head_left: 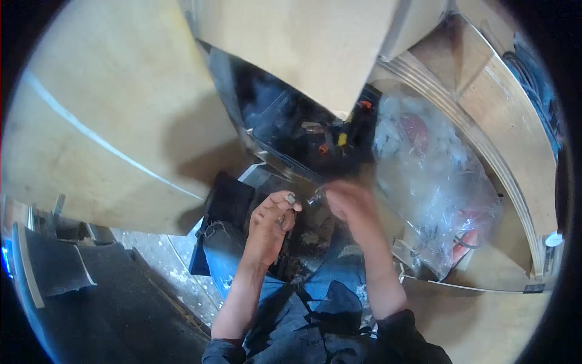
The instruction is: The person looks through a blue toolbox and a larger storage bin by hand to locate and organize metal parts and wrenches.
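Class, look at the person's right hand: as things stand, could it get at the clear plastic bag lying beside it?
Probably yes. The right hand is blurred and seems to pinch a small metal part, but the plastic bag lies just to its right with nothing between them.
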Available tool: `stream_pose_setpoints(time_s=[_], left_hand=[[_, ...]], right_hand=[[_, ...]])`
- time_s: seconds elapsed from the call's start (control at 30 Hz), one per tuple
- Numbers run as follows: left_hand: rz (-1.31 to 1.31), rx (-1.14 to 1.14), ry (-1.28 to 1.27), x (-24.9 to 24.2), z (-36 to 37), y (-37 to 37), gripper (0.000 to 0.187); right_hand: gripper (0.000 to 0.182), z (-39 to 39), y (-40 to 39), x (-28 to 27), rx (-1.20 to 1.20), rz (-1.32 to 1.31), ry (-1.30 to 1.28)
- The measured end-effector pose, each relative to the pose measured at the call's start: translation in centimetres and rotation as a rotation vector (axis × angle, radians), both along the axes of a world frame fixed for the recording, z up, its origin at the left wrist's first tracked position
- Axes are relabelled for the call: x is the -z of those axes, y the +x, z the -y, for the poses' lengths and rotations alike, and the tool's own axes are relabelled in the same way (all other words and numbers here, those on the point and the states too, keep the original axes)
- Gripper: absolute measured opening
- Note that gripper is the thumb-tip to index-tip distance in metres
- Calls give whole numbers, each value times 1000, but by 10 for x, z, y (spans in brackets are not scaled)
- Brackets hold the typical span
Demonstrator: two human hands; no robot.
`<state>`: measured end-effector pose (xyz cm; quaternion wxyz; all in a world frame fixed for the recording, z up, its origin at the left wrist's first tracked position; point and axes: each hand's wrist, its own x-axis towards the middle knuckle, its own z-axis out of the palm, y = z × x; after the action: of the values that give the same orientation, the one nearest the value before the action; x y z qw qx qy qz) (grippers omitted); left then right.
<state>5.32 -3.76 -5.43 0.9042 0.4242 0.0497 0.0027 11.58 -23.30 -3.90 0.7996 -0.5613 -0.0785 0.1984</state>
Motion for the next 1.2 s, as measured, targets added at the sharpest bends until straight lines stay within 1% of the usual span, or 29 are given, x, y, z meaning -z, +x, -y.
stream_pose_setpoints(time_s=[0.03,0.13,0.23,0.33,0.43,0.53,0.63,0.73,0.83,0.9,1.03,1.13,1.2], left_hand=[[10,2,2,1,0,-5,28],[15,7,-31,3,-2,-20,29],[-30,9,-73,6,-5,-30,28],[-100,6,-145,8,-7,-39,28],[-176,0,-207,12,-9,-47,27],[-202,-2,-254,14,-11,-53,24],[-174,-11,-233,20,-15,-57,23],[-165,-25,-218,25,-19,-63,23],[-187,-38,-182,24,-20,-70,25],[-182,-37,-159,25,-19,-73,27],[-215,-63,-194,19,-17,-81,23],[-221,-60,-160,20,-15,-84,24],[-224,-58,-121,17,-13,-86,27]], right_hand=[[19,-4,-6,-2,-6,-22,18],[19,-14,-20,-1,17,21,-73],[19,-26,-33,-10,76,156,-238],[20,-33,-36,-7,51,370,-356],[19,-40,-43,-18,-52,352,-469],[19,-49,-49,-19,-108,269,-446],[23,-50,-50,-12,-173,419,-453],[32,-37,-51,-9,-255,-23,-144],[41,-33,-52,10,-308,-128,225],[42,-32,-58,7,-295,-134,239],[39,-31,-70,-1,-241,-134,233],[42,-32,-78,0,-138,-117,152],[34,-25,-79,5,-145,10,72]])
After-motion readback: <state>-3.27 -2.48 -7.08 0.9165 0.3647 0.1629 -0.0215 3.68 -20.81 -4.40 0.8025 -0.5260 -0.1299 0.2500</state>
